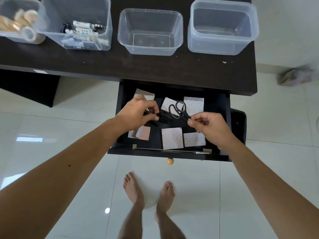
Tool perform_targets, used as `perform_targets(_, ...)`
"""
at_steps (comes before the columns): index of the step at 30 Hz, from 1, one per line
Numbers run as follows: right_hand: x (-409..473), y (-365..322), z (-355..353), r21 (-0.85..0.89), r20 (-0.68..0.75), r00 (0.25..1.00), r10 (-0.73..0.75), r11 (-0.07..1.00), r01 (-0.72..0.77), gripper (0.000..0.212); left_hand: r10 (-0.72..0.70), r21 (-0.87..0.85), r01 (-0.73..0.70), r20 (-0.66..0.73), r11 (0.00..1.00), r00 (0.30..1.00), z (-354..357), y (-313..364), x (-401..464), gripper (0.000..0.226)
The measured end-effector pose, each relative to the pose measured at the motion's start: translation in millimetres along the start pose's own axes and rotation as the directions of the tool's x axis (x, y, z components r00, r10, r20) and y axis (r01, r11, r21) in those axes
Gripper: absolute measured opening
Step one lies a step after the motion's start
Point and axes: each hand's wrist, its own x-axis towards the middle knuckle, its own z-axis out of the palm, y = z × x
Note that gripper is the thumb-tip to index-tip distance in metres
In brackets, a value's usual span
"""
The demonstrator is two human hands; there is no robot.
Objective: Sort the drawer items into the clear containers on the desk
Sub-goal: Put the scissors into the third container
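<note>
Drawer (215, 104) pulled open under dark tabletop (155, 66). Left hand (136, 111) inside drawer, fingers curled, pinching a black item (162, 118), can't tell what it is. Right hand (208, 126) pinching blade end of black-handled scissors (177, 109), handles pointing away, over patterned paper squares (172, 138) scattered on drawer bottom. Four clear containers on tabletop: far left (10, 34) with tape rolls, next (107, 26) with batteries, third (150, 31) and fourth (222, 26) bare inside. Bare feet on white tile floor (51, 118)
</note>
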Motion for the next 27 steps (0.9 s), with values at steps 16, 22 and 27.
perform_targets(16,-23.9,-98.6,-51.5,-0.058,-0.076,0.981,-0.181,0.983,0.177,0.005,-0.062,-0.402,-0.095,-0.361,0.911,0.931,-124.8,56.9,-6.5,0.025)
perform_targets(22,-1.5,-136.7,-67.9,-0.03,-0.092,0.962,-0.256,0.967,0.255,0.018,-0.025,-0.351,-0.112,-0.363,0.93,0.932,-154.9,75.6,47.5,0.021)
perform_targets(27,22.3,-156.9,-77.7,0.03,-0.09,0.963,-0.252,0.966,0.256,0.019,-0.039,-0.347,-0.077,-0.315,0.935,0.948,-167.1,71.1,91.7,0.02)
